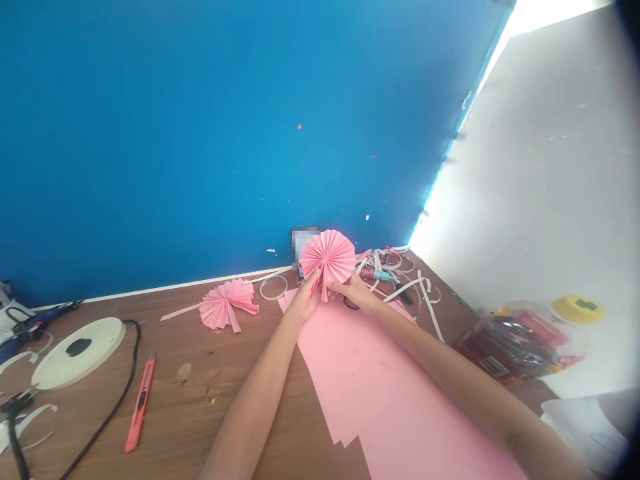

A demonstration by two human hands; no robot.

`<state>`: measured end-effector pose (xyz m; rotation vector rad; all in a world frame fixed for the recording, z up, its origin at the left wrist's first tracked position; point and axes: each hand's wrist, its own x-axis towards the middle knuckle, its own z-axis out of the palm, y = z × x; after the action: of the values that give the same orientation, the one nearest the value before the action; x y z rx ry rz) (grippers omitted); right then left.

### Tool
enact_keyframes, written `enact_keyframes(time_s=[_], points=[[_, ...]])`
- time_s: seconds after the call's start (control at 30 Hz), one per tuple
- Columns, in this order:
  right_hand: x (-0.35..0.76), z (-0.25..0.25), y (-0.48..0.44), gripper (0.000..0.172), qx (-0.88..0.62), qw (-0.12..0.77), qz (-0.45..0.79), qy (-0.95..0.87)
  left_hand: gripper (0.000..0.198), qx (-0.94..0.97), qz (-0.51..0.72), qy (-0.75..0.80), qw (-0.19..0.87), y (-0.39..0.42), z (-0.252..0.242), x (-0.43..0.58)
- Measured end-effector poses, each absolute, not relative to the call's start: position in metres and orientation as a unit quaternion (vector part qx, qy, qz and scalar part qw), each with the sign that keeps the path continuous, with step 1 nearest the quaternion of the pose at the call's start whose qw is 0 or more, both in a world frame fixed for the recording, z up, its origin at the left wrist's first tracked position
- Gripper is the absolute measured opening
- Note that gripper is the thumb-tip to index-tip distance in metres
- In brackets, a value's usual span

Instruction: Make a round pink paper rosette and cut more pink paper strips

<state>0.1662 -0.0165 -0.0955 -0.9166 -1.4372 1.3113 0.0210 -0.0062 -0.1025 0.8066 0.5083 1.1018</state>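
A pleated pink paper fan (330, 257), spread almost to a full circle, is held up in front of the blue wall. My left hand (307, 297) is closed on its lower left edge, and something red shows at the fingers. My right hand (350, 288) pinches the lower right side near a narrow fold that hangs down. Below both hands lies a large pink paper sheet (370, 373). To the left, a second pleated paper fan (227, 303) rests on the table with a strip sticking out.
On the brown table (180, 407) lie a red box cutter (141, 400), a round cream disc (83, 353) and a black cable (131, 373). White strips (427, 303) and a teal glue gun (383, 275) are behind my right hand. Plastic-wrapped packages (515, 343) stand at right.
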Motion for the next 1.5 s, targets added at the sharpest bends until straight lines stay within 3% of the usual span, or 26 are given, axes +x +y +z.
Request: enact_keyframes(time_s=[0.37, 0.53, 0.8, 1.1, 1.5], points=[[0.163, -0.099, -0.02, 0.029, -0.357, 0.484, 0.558, -0.572, 0.022, 0.369, 0.538, 0.247, 0.716, -0.005, -0.114, 0.022], [0.171, -0.093, -0.01, 0.043, -0.386, 0.531, 0.604, -0.453, 0.035, 0.328, 0.586, 0.285, 0.683, -0.002, -0.115, 0.017], [0.182, -0.083, -0.008, 0.035, -0.384, 0.565, 0.606, -0.406, 0.042, 0.333, 0.524, 0.307, 0.722, -0.006, -0.116, 0.02], [0.184, -0.085, -0.007, 0.045, -0.382, 0.589, 0.577, -0.418, 0.045, 0.36, 0.51, 0.303, 0.72, -0.007, -0.112, 0.022], [0.177, -0.085, -0.006, 0.042, -0.377, 0.633, 0.535, -0.413, 0.039, 0.447, 0.497, 0.304, 0.679, -0.009, -0.118, 0.023]])
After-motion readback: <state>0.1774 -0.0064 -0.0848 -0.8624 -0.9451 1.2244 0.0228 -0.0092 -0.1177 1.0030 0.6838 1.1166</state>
